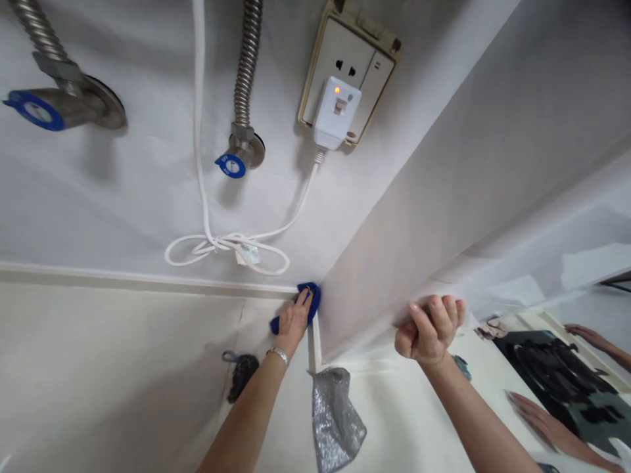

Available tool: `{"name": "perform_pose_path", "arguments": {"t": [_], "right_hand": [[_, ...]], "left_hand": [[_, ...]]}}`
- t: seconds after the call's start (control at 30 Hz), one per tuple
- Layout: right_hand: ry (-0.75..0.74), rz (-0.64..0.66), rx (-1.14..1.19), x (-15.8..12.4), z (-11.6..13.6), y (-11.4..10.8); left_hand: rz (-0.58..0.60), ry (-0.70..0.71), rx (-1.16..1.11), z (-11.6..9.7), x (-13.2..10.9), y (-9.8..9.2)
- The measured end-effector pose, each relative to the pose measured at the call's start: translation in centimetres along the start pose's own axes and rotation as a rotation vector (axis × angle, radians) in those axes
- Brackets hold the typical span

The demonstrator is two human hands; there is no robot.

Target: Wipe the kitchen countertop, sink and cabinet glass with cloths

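Note:
My left hand (293,322) presses a dark blue cloth (314,305) into the corner where the two walls meet the white counter; a bracelet is on its wrist. To the right, my right hand (432,328) has its fingers curled against the edge of the side wall (374,289); whether it holds anything is hidden. Just below the cloth lies a black mesh scrubber (242,376) with a loop. Nearer to me, between my forearms, is a crumpled grey translucent bag (336,420).
Above the corner hang a looped white cord (200,131) and a plug (338,112) in a wall socket. Two valves with blue handles (231,164) stick out at upper left. Another person's hands (547,420) are near a dark mat at lower right.

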State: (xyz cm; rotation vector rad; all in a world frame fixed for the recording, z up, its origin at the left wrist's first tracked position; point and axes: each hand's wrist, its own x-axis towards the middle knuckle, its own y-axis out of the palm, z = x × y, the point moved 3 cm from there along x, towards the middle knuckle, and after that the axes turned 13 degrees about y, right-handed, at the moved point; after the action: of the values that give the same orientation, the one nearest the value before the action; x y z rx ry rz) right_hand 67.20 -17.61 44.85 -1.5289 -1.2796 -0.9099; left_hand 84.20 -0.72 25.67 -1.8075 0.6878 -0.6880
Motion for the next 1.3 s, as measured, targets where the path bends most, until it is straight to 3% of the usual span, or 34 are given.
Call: {"name": "perform_pose_path", "arguments": {"t": [0.3,0.73,0.97,1.17,1.3], "right_hand": [[0.017,0.034,-0.076,0.9,1.0,0.5],[0.088,0.206,0.096,1.6,1.5,-0.5],[0.080,0.246,0.186,2.5,0.4,-2.6],[0.445,0.015,0.189,1.5,-1.7,-4.2],[0.507,0.091,0.052,-1.3,-1.6,-2.5]], "left_hand": [[0.032,-0.047,-0.003,0.0,2.7,-1.2],[0.052,-0.079,-0.064,0.3,2.6,-1.8],[0.041,-0.072,-0.099,1.0,2.7,-1.2],[0.007,-0.047,-0.092,1.3,3.1,-0.2],[-0.008,-0.044,-0.072,1.3,3.3,0.0]]}}
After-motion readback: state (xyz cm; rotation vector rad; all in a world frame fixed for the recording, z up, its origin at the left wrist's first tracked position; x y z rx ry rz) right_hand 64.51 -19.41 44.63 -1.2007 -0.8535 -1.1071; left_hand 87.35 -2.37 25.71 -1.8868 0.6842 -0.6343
